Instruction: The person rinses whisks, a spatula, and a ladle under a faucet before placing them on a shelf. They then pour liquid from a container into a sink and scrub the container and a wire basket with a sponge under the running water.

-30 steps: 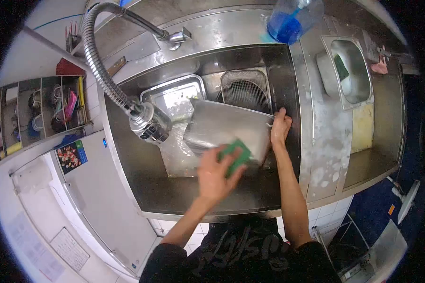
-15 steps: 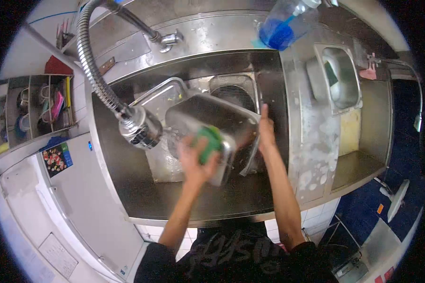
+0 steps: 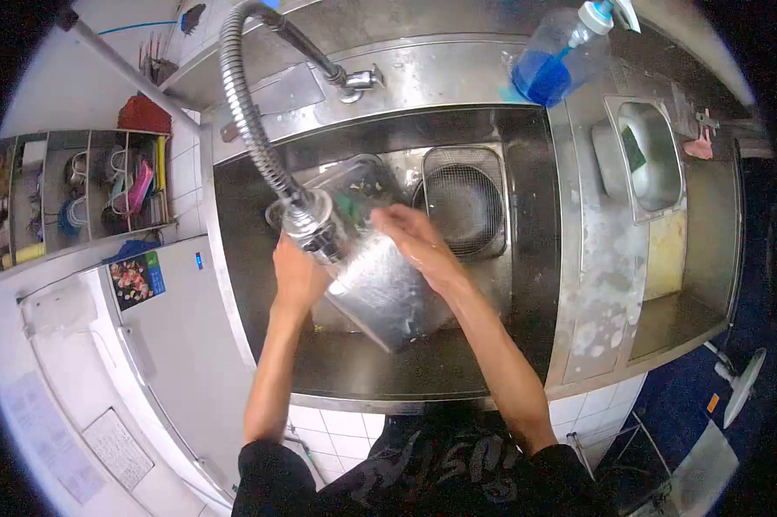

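A shiny metal pan [image 3: 393, 302] is tilted over the sink, under the spray faucet head [image 3: 315, 228]. My left hand [image 3: 300, 271] is at the pan's left side, its fingers hidden behind the faucet head. Fingers closed, my right hand [image 3: 418, 246] grips the pan's upper right edge. Between the hands a green sponge [image 3: 347, 207] shows as a blur; which hand touches it is unclear. Water makes a bright patch on the pan. Behind it, another metal tray [image 3: 367, 168] lies in the sink.
A wire basket [image 3: 464, 207] sits at the sink's right rear. On the counter behind stands a bottle of blue liquid [image 3: 545, 77]. Farther right is a small steel container [image 3: 651, 168] with a green pad [image 3: 633, 148]. The hose [image 3: 242, 95] arches over the sink's left side.
The pan has moved left under the faucet and turned steeper. My left hand has gone to its left side, and my right hand has moved left and inward. The view has shifted slightly.
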{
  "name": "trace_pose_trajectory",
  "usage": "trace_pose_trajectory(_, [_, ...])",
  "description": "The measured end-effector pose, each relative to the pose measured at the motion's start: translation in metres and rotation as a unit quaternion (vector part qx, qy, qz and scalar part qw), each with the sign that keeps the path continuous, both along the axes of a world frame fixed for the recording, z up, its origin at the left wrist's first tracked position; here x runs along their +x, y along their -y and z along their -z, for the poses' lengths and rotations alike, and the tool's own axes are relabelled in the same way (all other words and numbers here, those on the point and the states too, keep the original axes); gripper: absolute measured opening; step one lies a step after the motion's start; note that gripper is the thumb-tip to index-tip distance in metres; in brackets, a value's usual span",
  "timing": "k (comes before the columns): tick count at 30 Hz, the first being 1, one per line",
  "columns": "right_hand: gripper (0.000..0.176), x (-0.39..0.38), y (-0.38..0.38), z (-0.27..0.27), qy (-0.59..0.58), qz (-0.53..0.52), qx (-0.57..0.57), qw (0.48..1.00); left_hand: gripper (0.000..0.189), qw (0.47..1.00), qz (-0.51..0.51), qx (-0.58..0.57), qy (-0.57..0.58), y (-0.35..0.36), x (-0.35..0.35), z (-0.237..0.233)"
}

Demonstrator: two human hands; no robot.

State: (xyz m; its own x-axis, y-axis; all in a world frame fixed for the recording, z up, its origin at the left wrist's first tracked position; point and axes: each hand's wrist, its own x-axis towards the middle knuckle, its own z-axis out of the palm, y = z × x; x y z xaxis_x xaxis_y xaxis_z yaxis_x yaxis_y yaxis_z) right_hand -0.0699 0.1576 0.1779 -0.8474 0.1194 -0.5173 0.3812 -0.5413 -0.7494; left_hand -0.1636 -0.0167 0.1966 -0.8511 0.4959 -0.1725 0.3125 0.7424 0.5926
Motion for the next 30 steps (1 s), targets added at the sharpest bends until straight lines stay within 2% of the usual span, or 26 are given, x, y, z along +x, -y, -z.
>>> trace_pose_trajectory(1, [0.046, 0.001, 0.011, 0.006, -0.002, -0.002, 0.003, 1.000, 0.035, 1.000, -0.002, 0.003, -0.002, 0.002, 0.001, 0.004])
trace_pose_trajectory(3, [0.045, 0.008, 0.024, 0.034, -0.029, -0.031, -0.011, 0.999, 0.034, 0.974, 0.078, -0.005, -0.211, -0.001, 0.014, 0.014])
trace_pose_trajectory(4, [0.046, 0.011, 0.026, 0.035, -0.037, -0.044, -0.008, 0.998, 0.036, 0.984, 0.060, -0.112, -0.127, 0.003, 0.033, 0.011])
trace_pose_trajectory(5, [0.046, 0.014, 0.032, 0.035, -0.029, -0.050, -0.017, 0.998, 0.036, 0.984, 0.056, -0.120, -0.118, 0.010, 0.053, 0.010])
trace_pose_trajectory(7, [0.047, 0.006, 0.031, 0.025, 0.006, 0.074, -0.217, 0.973, 0.046, 0.989, -0.036, -0.003, -0.142, 0.013, 0.079, 0.011])
trace_pose_trajectory(8, [0.051, 0.002, 0.031, 0.028, -0.021, 0.070, -0.162, 0.984, 0.049, 0.988, -0.028, 0.015, -0.150, 0.017, 0.097, 0.020])
trace_pose_trajectory(9, [0.051, -0.005, 0.031, 0.033, -0.020, 0.070, -0.162, 0.984, 0.053, 0.987, -0.019, 0.034, -0.157, 0.020, 0.111, 0.035])
trace_pose_trajectory(10, [0.053, -0.012, 0.031, 0.040, -0.060, 0.100, -0.159, 0.980, 0.054, 0.983, 0.021, 0.056, -0.174, 0.015, 0.118, 0.046])
trace_pose_trajectory(11, [0.055, -0.020, 0.030, 0.045, -0.100, 0.127, -0.154, 0.975, 0.054, 0.983, 0.016, 0.058, -0.172, 0.018, 0.113, 0.053])
trace_pose_trajectory(13, [0.057, -0.017, 0.020, 0.049, -0.089, 0.107, -0.099, 0.985, 0.044, 0.982, 0.009, 0.057, -0.179, 0.009, 0.088, 0.065])
trace_pose_trajectory(15, [0.058, -0.001, 0.023, 0.043, -0.094, 0.074, 0.009, 0.993, 0.054, 0.975, -0.145, 0.122, -0.113, -0.010, 0.059, 0.063])
trace_pose_trajectory(16, [0.055, 0.008, 0.032, 0.036, -0.076, 0.104, 0.095, 0.987, 0.053, 0.979, -0.125, 0.098, -0.127, -0.007, 0.064, 0.065])
trace_pose_trajectory(18, [0.059, 0.043, 0.040, 0.055, 0.072, 0.000, 0.109, 0.991, 0.051, 0.985, -0.054, 0.064, -0.152, 0.004, 0.105, 0.067])
trace_pose_trajectory(19, [0.068, 0.063, 0.046, 0.089, 0.030, -0.040, 0.125, 0.991, 0.049, 0.986, 0.000, 0.050, -0.156, 0.013, 0.133, 0.066])
trace_pose_trajectory(20, [0.064, 0.068, 0.046, 0.082, 0.074, -0.034, 0.078, 0.994, 0.049, 0.986, 0.000, 0.053, -0.159, 0.021, 0.145, 0.068])
trace_pose_trajectory(22, [0.064, 0.061, 0.048, 0.068, 0.062, -0.016, 0.070, 0.995, 0.044, 0.983, 0.062, 0.122, -0.122, 0.038, 0.152, 0.069])
trace_pose_trajectory(23, [0.064, 0.063, 0.053, 0.063, 0.055, -0.002, 0.058, 0.997, 0.044, 0.983, 0.021, 0.081, -0.162, 0.043, 0.139, 0.076])
trace_pose_trajectory(24, [0.065, 0.061, 0.050, 0.063, 0.039, -0.033, 0.068, 0.996, 0.046, 0.979, -0.019, 0.038, -0.200, 0.040, 0.110, 0.081])
trace_pose_trajectory(25, [0.065, 0.059, 0.054, 0.068, 0.043, -0.031, 0.061, 0.997, 0.052, 0.980, -0.098, 0.069, -0.161, 0.027, 0.071, 0.072])
trace_pose_trajectory(26, [0.065, 0.057, 0.058, 0.072, 0.052, -0.003, 0.089, 0.995, 0.046, 0.954, -0.198, 0.165, -0.152, 0.027, 0.041, 0.088])
trace_pose_trajectory(27, [0.065, 0.053, 0.059, 0.072, 0.057, 0.023, 0.122, 0.991, 0.046, 0.954, -0.198, 0.166, -0.153, 0.028, 0.048, 0.088])
trace_pose_trajectory(29, [0.065, 0.036, 0.056, 0.042, 0.050, 0.051, 0.128, 0.989, 0.057, 0.973, -0.115, 0.077, -0.184, 0.024, 0.078, 0.080])
trace_pose_trajectory(30, [0.064, 0.029, 0.057, 0.034, 0.064, 0.066, 0.164, 0.982, 0.055, 0.979, -0.070, -0.012, -0.189, 0.027, 0.119, 0.076])
